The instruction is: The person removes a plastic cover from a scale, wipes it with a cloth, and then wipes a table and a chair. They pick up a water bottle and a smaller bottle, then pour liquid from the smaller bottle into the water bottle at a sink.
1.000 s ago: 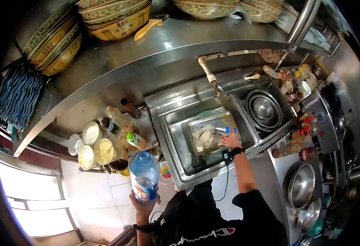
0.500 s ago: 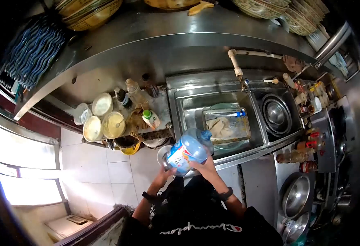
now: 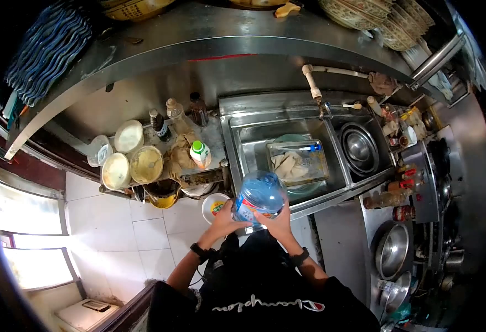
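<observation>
Between my two hands is a large, see-through blue plastic water bottle [image 3: 261, 191] with a coloured label, just in front of the sink's near edge. My left hand [image 3: 222, 221] wraps its left side. On its right side, near the label, my right hand [image 3: 278, 222] is closed. Beyond the bottle, the steel sink [image 3: 248, 149] holds a tray [image 3: 320, 173] with a pale cloth [image 3: 289, 167] and a blue-capped item [image 3: 310, 148] in it. The bottle's opening cannot be made out.
A side table at left carries tubs [image 3: 146, 164], dark bottles [image 3: 159, 124] and a green-capped white bottle [image 3: 200, 154]. Stacked steel bowls [image 3: 359, 146] sit in the right basin under the tap [image 3: 323, 108]. Above runs a steel shelf [image 3: 198, 47]. A white bucket [image 3: 212, 206] stands below left.
The bottle has turned in my hands from a tilted pose, so its blue end faces up more. My left hand has shifted up its side. The camera view has moved slightly.
</observation>
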Tool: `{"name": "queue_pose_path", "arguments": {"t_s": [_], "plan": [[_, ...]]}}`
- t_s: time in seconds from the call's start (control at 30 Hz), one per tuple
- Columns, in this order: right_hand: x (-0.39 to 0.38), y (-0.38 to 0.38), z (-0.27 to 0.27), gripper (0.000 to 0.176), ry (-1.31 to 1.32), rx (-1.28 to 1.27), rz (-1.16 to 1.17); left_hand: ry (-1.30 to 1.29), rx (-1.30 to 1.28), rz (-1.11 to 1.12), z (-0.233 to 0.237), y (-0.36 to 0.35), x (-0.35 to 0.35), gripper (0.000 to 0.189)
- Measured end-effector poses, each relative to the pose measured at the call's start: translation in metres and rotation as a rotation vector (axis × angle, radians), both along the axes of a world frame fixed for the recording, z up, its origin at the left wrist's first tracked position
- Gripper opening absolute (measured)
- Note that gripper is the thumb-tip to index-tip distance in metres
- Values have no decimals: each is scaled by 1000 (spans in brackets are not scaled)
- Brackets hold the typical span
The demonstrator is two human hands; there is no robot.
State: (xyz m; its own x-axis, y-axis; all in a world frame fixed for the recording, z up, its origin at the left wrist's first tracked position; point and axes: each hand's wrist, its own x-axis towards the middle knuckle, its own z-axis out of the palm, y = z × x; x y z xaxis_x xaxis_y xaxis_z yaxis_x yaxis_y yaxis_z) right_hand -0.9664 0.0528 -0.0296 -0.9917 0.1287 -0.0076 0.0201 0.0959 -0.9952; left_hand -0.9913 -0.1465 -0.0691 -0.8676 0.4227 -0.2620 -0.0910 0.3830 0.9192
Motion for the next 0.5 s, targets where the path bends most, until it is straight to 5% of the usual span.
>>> {"name": "queue_pose_path", "arguments": {"t_s": [0.1,0.2,0.3,0.43,0.5], "plan": [[-4,0,-4,83,-38,-33,28,-89,449,18,4,9,-4,93],[-6,3,-3,82,-51,-169,142,-93,426,81,18,12,-7,93],[-14,4,9,71,-69,-234,174,96,121,-27,20,6,-19,94],[-28,15,-11,55,-173,-325,64,-122,386,-31,17,-3,-36,85],[-34,20,-21,54,-229,-506,-18,88,494,119,13,-12,-57,79]]}}
